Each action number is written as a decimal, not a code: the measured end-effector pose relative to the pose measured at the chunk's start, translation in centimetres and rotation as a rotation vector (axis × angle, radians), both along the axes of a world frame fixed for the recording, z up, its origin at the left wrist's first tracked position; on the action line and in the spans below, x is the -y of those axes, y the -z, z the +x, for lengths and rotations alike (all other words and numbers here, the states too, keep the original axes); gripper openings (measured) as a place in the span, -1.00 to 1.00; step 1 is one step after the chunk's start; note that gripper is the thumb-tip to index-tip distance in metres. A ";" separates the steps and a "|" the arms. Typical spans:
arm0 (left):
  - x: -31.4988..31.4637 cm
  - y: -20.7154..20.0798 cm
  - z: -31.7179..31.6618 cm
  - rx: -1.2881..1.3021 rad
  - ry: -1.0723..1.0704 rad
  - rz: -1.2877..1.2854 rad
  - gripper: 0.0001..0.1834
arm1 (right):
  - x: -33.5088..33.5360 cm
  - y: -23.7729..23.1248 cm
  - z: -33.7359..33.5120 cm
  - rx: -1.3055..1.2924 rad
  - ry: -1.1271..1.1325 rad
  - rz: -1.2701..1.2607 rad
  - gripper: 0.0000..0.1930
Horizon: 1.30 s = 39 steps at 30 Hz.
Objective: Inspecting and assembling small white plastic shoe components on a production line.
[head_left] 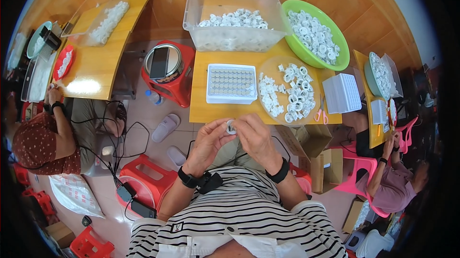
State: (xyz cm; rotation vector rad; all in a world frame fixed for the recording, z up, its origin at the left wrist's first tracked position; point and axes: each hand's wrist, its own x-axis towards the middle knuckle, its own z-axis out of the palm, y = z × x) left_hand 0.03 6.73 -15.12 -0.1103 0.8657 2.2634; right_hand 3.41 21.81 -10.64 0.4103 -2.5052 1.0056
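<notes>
Between the fingertips of both hands, just off the table's near edge, is a small white ring-shaped plastic part (231, 127). My left hand (209, 139) pinches it from the left. My right hand (256, 135) closes on it from the right, its fingers partly covering the part. Ahead of my hands sits a white tray (232, 99) with rows of round pieces. To its right, a round clear plate (282, 66) carries small white plastic pieces on its left half and white ring parts on its right.
Behind them stand a clear bin (235, 42) and a green basin (338, 60), both holding white parts. Pink scissors (322, 113) and stacked white trays (341, 93) lie at the right. A red stool (182, 76) bears a tin and phone. Other people sit at both sides.
</notes>
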 end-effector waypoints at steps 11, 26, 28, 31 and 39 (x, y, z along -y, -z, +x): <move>-0.1 -0.2 0.8 -0.050 0.008 -0.061 -0.76 | -0.6 0.0 0.9 0.002 -0.081 0.056 -0.67; -1.1 -1.2 1.1 -0.183 0.105 -0.200 -0.76 | -2.3 1.7 2.1 0.280 0.031 -0.504 -0.86; -1.4 -1.2 1.3 -0.178 0.098 -0.194 -0.76 | -2.3 1.9 2.4 0.221 0.051 -0.420 -0.85; -1.8 -0.5 1.5 -0.195 0.112 -0.224 -0.75 | -2.3 2.5 2.9 0.194 0.089 -0.419 -0.85; -3.0 -0.3 1.6 -0.250 0.158 -0.255 -0.74 | -2.6 2.6 3.9 0.293 0.168 -0.591 -0.88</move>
